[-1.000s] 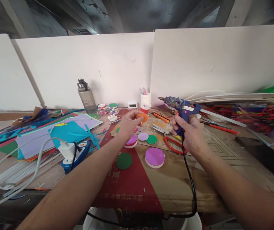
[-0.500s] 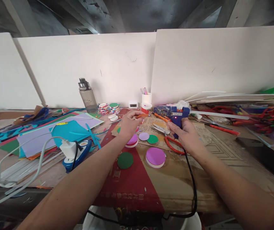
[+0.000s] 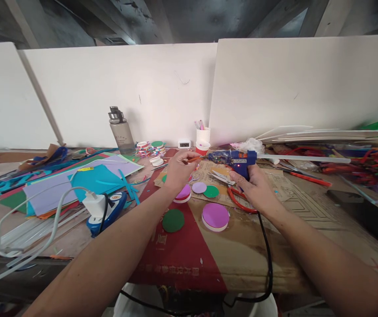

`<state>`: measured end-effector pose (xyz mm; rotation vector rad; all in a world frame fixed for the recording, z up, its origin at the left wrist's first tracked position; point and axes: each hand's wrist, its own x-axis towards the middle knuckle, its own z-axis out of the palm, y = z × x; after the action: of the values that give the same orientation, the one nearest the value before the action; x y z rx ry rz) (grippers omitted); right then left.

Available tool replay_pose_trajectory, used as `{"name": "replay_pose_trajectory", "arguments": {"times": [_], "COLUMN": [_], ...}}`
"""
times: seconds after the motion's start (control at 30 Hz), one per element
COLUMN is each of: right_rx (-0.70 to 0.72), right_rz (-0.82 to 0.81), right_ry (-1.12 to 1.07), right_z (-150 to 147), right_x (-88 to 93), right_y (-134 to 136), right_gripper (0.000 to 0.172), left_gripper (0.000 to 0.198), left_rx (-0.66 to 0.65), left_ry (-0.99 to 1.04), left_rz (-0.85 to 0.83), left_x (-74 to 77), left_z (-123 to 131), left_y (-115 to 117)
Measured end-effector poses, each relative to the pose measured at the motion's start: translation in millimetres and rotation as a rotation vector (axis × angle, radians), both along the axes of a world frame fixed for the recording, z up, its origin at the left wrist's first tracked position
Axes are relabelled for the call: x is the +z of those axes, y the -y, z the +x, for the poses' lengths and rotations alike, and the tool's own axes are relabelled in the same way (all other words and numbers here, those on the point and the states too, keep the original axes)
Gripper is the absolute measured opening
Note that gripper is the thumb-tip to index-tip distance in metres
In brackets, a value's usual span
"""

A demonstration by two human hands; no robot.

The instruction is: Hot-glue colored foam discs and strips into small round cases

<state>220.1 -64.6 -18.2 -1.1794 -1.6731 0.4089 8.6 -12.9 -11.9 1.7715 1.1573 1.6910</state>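
My right hand [image 3: 255,182] is wrapped round the handle of a blue glue gun [image 3: 241,166], whose small red light is lit. From its back sticks a long white glue stick [image 3: 301,157]. The nozzle points left, close to my left hand [image 3: 179,171], which pinches a thin orange strip [image 3: 194,159]. Whether nozzle and strip touch, I cannot tell. Below lie scissors with red handles [image 3: 242,201], a lilac disc [image 3: 199,188] and a small green disc [image 3: 211,191]. Nearer me are a dark green disc [image 3: 173,220] and a thick purple-topped disc [image 3: 215,215].
A water bottle [image 3: 121,132] stands at the back left, and a paper cup [image 3: 202,147] at the back centre. Coloured sheets [image 3: 93,185] and a blue power strip [image 3: 116,209] lie left. A dark phone-like slab [image 3: 364,211] lies right. The gun's black cord [image 3: 268,264] hangs over the edge.
My right hand has moved the glue gun slightly left, bringing its nozzle up to the orange strip. My left hand keeps its pinch and has barely moved.
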Motion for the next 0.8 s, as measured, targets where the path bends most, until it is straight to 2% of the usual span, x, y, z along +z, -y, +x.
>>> {"name": "replay_pose_trajectory", "arguments": {"times": [0.33, 0.8], "right_rx": [-0.015, -0.03], "right_rz": [0.006, 0.035], "right_ry": [0.042, 0.123], "right_z": [1.0, -0.4], "right_x": [-1.8, -0.3], "right_y": [-2.2, 0.4], "right_gripper": [0.045, 0.038], "left_gripper": [0.011, 0.02], "left_rx": [0.007, 0.082], "left_ry": [-0.032, -0.24], "left_rz": [0.005, 0.168], "left_x": [-2.5, 1.1], "left_z": [-0.5, -3.7], "left_y": [-2.7, 1.5]}}
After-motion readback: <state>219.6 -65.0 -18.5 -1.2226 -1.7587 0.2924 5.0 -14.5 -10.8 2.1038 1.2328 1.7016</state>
